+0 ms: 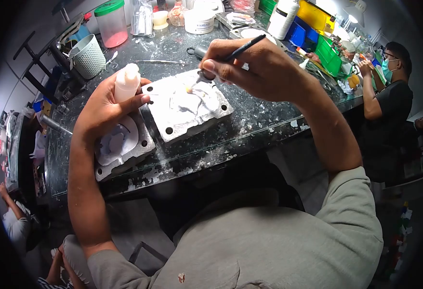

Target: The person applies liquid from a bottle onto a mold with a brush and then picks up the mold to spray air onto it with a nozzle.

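My left hand (108, 103) is closed round a small white squeeze bottle (127, 82), held upright above a metal mould half (146, 150) with a whitish curved plaster shape in it. In my right hand (257, 70) is a slim black-handled tool (246, 47), gripped like a pen; its working end is hidden by my fingers. That hand is over the far right corner of a second mould half (175, 132), a grey metal block with round corner holes. White plaster with a raised form and a small yellowish spot fills its top. My left thumb is near its left edge.
A green-lidded jar (111, 29), a woven basket (87, 58) and a white tub (199, 21) stand behind. A thin metal instrument (161, 61) lies across the black, plaster-spotted bench (255, 118). Green bins (328, 54) and a seated masked person (389, 91) are to the right.
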The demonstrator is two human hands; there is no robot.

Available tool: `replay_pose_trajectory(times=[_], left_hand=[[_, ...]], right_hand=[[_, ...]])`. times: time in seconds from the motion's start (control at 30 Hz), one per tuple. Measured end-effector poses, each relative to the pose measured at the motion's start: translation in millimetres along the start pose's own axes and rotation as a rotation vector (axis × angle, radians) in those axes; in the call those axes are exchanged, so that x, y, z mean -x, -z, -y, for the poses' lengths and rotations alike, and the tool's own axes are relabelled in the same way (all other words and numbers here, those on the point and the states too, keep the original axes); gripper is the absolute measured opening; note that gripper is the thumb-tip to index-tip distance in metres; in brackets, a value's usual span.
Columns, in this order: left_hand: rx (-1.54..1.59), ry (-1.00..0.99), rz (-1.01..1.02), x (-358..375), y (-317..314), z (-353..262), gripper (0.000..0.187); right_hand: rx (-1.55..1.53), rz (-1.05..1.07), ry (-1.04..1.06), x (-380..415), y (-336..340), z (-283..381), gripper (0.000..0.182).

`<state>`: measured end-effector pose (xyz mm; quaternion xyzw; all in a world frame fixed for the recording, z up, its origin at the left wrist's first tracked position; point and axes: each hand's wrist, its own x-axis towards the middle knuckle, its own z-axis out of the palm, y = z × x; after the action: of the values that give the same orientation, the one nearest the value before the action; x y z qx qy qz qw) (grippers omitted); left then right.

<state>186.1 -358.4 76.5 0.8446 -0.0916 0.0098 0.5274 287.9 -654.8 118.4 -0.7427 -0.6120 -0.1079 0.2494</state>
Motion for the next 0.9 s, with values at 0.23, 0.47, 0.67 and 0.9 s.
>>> replay_pose_trajectory(times=[0.23,0.47,0.67,0.9], left_hand=[[-0.014,-0.025,-0.007,0,-1,-1,0.037],[0.017,0.010,-0.001,1,-1,-1,0.038],[-0.012,-0.035,0.018,-2,1,3,0.041],[0.009,-0.032,0.011,0,1,4,0.040]], right_hand=[[0.061,-0.020,0.039,-3,1,5,0.024],[0.020,-0.065,0.011,-7,3,13,0.023],[0.115,-0.040,0.040,-13,4,13,0.023],[0.143,-0.080,0.049,-12,2,20,0.029]])
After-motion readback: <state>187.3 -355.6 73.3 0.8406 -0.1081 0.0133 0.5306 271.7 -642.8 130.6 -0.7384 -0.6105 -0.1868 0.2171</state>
